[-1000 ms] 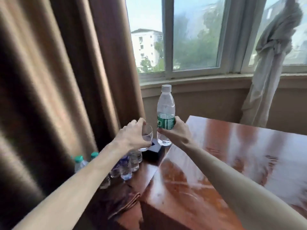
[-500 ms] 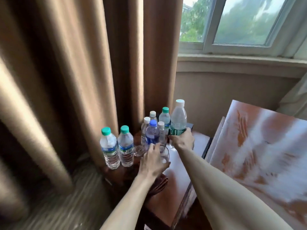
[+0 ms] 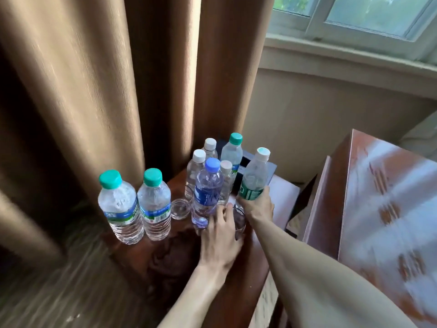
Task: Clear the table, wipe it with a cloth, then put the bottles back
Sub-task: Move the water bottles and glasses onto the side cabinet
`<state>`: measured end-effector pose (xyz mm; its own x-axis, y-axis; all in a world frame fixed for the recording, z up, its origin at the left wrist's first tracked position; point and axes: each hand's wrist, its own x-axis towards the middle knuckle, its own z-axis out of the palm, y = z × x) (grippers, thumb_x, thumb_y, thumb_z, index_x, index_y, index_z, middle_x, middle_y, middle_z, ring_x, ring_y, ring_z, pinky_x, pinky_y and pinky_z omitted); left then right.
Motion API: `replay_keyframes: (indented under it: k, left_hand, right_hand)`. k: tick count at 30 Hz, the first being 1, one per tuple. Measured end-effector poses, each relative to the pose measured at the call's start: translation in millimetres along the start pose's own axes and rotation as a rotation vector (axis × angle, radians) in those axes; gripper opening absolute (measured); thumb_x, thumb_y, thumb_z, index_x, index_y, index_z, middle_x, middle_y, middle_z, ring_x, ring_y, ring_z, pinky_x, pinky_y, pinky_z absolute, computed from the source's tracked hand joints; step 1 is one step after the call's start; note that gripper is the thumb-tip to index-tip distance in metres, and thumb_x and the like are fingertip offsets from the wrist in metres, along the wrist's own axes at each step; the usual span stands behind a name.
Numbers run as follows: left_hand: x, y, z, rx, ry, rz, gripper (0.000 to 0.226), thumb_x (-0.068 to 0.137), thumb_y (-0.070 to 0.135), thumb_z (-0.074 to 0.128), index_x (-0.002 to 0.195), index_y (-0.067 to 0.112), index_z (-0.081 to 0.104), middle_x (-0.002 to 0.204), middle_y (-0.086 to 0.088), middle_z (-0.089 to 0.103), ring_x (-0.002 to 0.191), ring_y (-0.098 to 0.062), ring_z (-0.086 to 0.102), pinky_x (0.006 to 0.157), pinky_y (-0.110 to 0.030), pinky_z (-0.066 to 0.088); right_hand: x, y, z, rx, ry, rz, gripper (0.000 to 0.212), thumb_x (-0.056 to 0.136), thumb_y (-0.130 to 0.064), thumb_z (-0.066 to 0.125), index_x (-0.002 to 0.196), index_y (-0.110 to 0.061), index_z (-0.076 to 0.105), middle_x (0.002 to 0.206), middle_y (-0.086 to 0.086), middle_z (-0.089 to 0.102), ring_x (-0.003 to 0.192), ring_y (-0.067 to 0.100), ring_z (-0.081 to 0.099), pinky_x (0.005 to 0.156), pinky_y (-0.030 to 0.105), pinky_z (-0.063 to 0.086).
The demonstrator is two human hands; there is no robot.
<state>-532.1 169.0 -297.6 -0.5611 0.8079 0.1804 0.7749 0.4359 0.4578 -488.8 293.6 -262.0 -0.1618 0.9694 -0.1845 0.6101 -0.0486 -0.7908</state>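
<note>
- A white-capped bottle [image 3: 254, 179], held up in front of the window a second ago, has been carried down to the low side worktop [image 3: 246, 275] by the curtain; it is gripped low on its green label by the right hand [image 3: 259, 207], tilted, its base hidden.
- A drinking glass [image 3: 238, 220] has been lowered alongside and is enclosed by the curled fingers of the left hand [image 3: 218, 235], just beside the blue-capped bottle [image 3: 208, 188].
- Other bottles are gathered there already, among them two green-capped bottles [image 3: 134, 204] at the left.
- The large worktop [image 3: 390, 197] is seen bare in its visible part, so clearing is judged nearly finished and wiping next.
</note>
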Motion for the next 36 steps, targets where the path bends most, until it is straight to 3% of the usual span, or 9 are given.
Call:
replay_keyframes:
  k: [5,12,16,19,21,24,28,33,36]
  left_hand:
    - [0,7,2,-0.083,-0.017,-0.048,0.074,0.088,0.046,0.067,0.15,0.016,0.038,0.141,-0.009,0.047,0.11,-0.032,0.064,0.078,-0.043,0.056]
    - [3,16,-4,-0.1,-0.075,-0.085,0.077,0.095,0.045,0.059,0.157,0.018,0.022,0.149,-0.011,0.035,0.116,-0.035,0.062,0.085,-0.045,0.053]
    - [5,22,-19,0.015,-0.186,-0.085,0.088,0.098,0.04,0.059,0.161,0.014,0.003,0.161,-0.014,0.017,0.133,-0.034,0.05,0.098,-0.043,0.047]
    - [-7,25,-38,0.06,-0.223,-0.066,0.099,0.096,0.036,0.064,0.161,0.01,-0.005,0.165,-0.014,0.008,0.139,-0.034,0.044,0.103,-0.043,0.045]
    - [-19,25,-54,0.09,-0.209,-0.031,0.099,0.094,0.038,0.066,0.16,0.007,-0.002,0.164,-0.012,0.013,0.138,-0.033,0.046,0.102,-0.043,0.046]
    - [-42,12,-86,0.089,-0.167,-0.017,0.076,0.092,0.039,0.066,0.152,0.014,0.027,0.142,-0.005,0.041,0.127,-0.03,0.054,0.091,-0.047,0.051]
    - [-85,-40,-124,0.146,-0.091,-0.071,0.042,0.09,0.039,0.061,0.127,0.023,0.053,0.123,0.003,0.052,0.12,-0.022,0.058,0.086,-0.043,0.052]
    - [-131,-97,-139,0.153,-0.047,-0.184,0.041,0.092,0.038,0.061,0.129,0.021,0.055,0.127,0.004,0.053,0.124,-0.02,0.053,0.087,-0.042,0.053]
    - [-143,-110,-125,0.093,-0.037,-0.174,0.045,0.093,0.039,0.06,0.133,0.021,0.055,0.126,0.007,0.052,0.123,-0.015,0.052,0.092,-0.04,0.053]
  right_hand:
    - [3,-1,2,-0.021,0.022,0.044,0.057,0.08,-0.031,0.087,0.122,-0.019,0.05,0.122,0.01,0.067,0.117,0.034,0.059,0.09,0.036,0.045]
    - [-2,-7,-2,-0.052,-0.008,0.17,0.054,0.08,-0.035,0.088,0.112,-0.022,0.047,0.123,0.009,0.067,0.115,0.032,0.061,0.083,0.033,0.043]
    - [-6,-14,-8,-0.099,-0.053,0.257,0.078,0.08,-0.039,0.088,0.136,-0.011,0.042,0.141,0.016,0.054,0.128,0.037,0.055,0.098,0.042,0.047]
    - [-23,-33,-24,-0.267,-0.085,0.284,0.076,0.093,-0.038,0.072,0.148,-0.003,0.032,0.15,0.021,0.038,0.137,0.04,0.044,0.109,0.048,0.041]
    - [-42,-47,-33,-0.441,-0.082,0.216,0.072,0.098,-0.033,0.061,0.151,0.0,0.027,0.153,0.022,0.034,0.14,0.041,0.04,0.113,0.052,0.04]
    - [-87,-57,-36,-0.814,-0.029,-0.151,0.065,0.097,-0.03,0.058,0.147,0.002,0.033,0.147,0.023,0.039,0.135,0.043,0.043,0.105,0.055,0.045]
    - [-161,-65,-11,-0.776,-0.095,-0.574,0.045,0.097,-0.027,0.059,0.135,-0.009,0.042,0.135,0.014,0.047,0.124,0.036,0.052,0.091,0.046,0.048]
    - [-200,-25,50,-0.779,-0.449,-0.387,0.067,0.1,-0.053,0.054,0.154,-0.021,0.03,0.154,0.018,0.03,0.138,0.048,0.037,0.106,0.059,0.044]
    - [-202,13,55,-0.843,-0.477,-0.469,0.076,0.091,-0.055,0.064,0.154,-0.03,0.029,0.153,0.016,0.027,0.136,0.047,0.036,0.103,0.057,0.048]
